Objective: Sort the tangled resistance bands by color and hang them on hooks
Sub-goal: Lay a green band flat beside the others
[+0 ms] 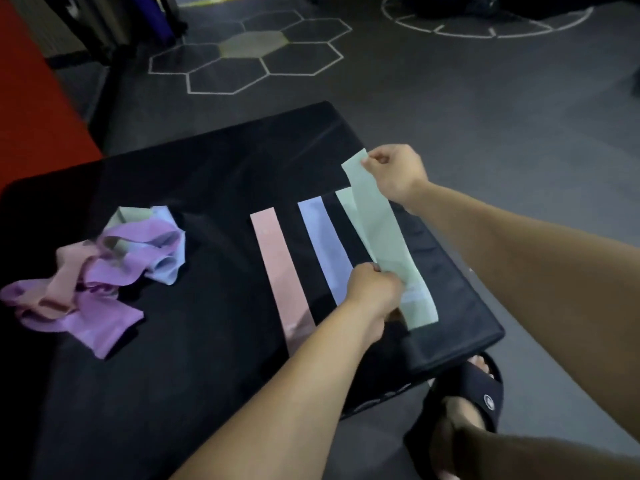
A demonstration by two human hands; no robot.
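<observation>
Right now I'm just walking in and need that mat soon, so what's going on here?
A person is sorting resistance bands on a black mat. The left hand and right hand pinch opposite ends of a mint green band, holding it over another green band. A pink band and a light blue band lie flat beside them. A tangled pile remains unsorted at the left.

Pale green band (384,237) held stretched above flat pink (280,271), blue (323,244) bands; tangled pile (93,268) left

Both arms reach forward; left hand (372,289) and right hand (394,173) have fingers curled, pinching.
</observation>
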